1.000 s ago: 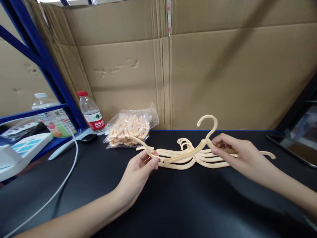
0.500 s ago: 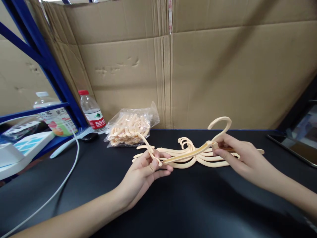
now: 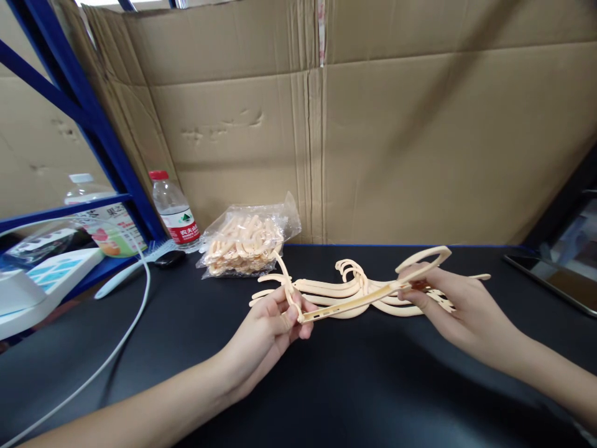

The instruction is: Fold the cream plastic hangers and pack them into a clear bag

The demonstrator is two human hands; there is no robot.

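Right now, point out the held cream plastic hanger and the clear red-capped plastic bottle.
Held cream plastic hanger (image 3: 351, 303): head view, on its long arm.
Clear red-capped plastic bottle (image 3: 178, 220): head view, on its label.

head view | forward, down | near hands (image 3: 263, 323) | right edge seemingly blurred

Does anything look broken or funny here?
Yes, the curved piece pinched by the left hand sticks up sharply from the end of the held hanger, looking bent. I can't tell whether it's broken or separate.
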